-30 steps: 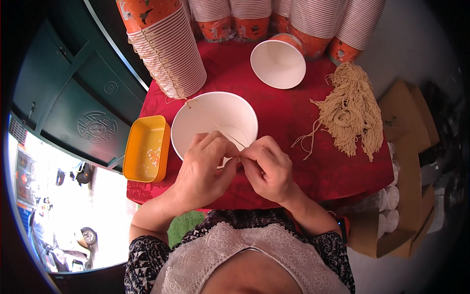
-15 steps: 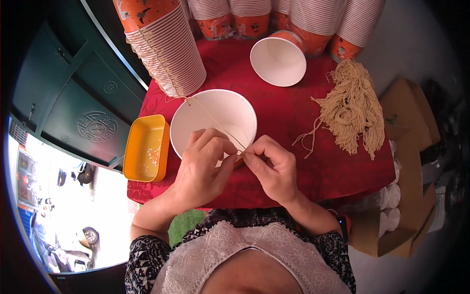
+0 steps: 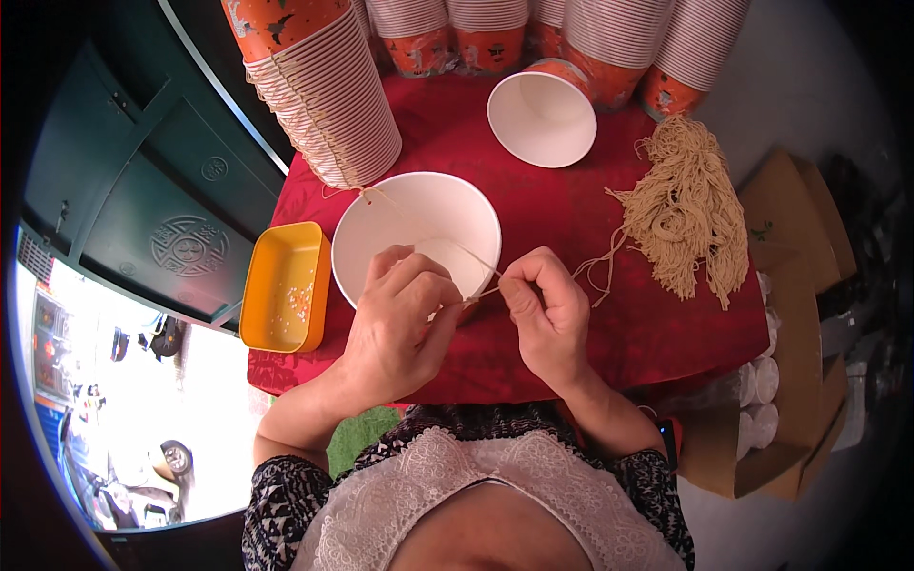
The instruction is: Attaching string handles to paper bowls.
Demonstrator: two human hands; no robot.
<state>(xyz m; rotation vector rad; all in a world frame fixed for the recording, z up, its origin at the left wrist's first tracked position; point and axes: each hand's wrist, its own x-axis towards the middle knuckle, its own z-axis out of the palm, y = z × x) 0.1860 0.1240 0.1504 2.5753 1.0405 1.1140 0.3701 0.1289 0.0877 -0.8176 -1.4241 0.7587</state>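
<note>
My left hand (image 3: 400, 319) and my right hand (image 3: 545, 314) meet over the near rim of a white paper bowl (image 3: 419, 224) on a red cloth. Both pinch a thin beige string (image 3: 457, 249) that runs taut across the bowl to its far rim, where it ties onto a leaning stack of orange and white paper bowls (image 3: 328, 95). The fingertips of the two hands are a short gap apart, with the string stretched between them.
A bundle of cut beige strings (image 3: 685, 214) lies to the right. An upturned white bowl (image 3: 541, 119) and more bowl stacks (image 3: 495, 29) stand at the back. A yellow tray (image 3: 286, 285) with small beads sits left. Cardboard boxes (image 3: 790, 314) stand right of the table.
My hands have drawn slightly apart, pulling the string tight between them; the bowl has stayed in place.
</note>
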